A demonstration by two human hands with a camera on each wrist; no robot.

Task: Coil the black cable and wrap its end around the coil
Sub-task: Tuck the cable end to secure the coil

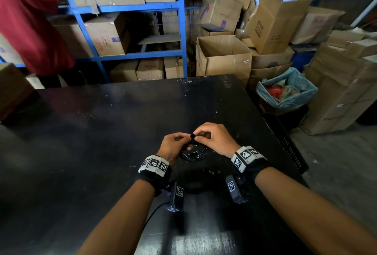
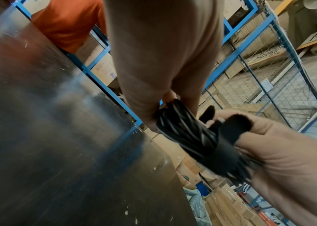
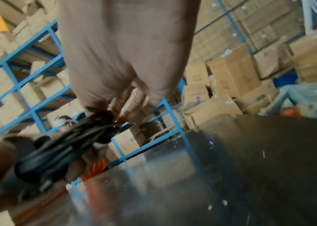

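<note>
The black cable [image 1: 193,153] is wound into a small coil and held just above the black table [image 1: 102,132]. My left hand [image 1: 179,139] grips the coil's left side. My right hand [image 1: 201,134] pinches the top of the coil, where a dark end piece [image 1: 192,136] sticks up. In the left wrist view several strands of the coil [image 2: 184,131] are bundled, and a flat black strap [image 2: 231,130] is wrapped across them under my right thumb [image 2: 269,131]. The right wrist view is blurred. It shows the coil [image 3: 66,146] between both hands.
A person in a red shirt [image 1: 26,30] stands at the far left by blue shelving [image 1: 181,30] stacked with cardboard boxes. Open boxes [image 1: 224,56] and a lined waste bin [image 1: 285,89] stand beyond the table's right edge. A black crate [image 1: 285,142] hangs at that edge.
</note>
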